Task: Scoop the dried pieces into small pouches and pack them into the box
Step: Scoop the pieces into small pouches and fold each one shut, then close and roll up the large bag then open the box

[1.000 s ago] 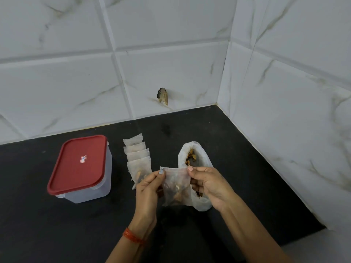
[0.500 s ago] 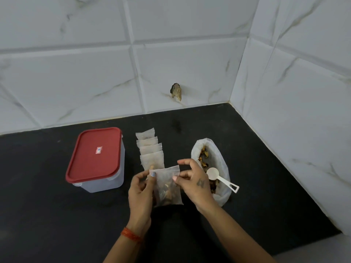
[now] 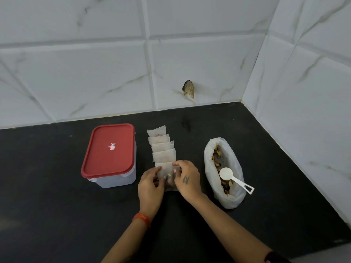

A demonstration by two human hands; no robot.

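A small translucent pouch (image 3: 167,173) with dried pieces inside lies on the black counter at the near end of a row of several filled pouches (image 3: 161,147). My left hand (image 3: 151,186) pinches its left edge and my right hand (image 3: 187,179) pinches its right top edge. A white bag of dried pieces (image 3: 224,171) lies open to the right, with a white scoop (image 3: 234,179) resting in its mouth. The clear box with a red lid (image 3: 109,154) stands shut to the left of the pouches.
White marble-look tiled walls meet in a corner behind and to the right of the black counter (image 3: 57,205). A chipped hole (image 3: 188,89) marks the back wall. The counter's near right edge ends at a pale surface.
Both hands have lowered the filled pouch from mid-air down onto the counter at the near end of the pouch row. The camera view has shifted, bringing the scoop in the bag into sight.
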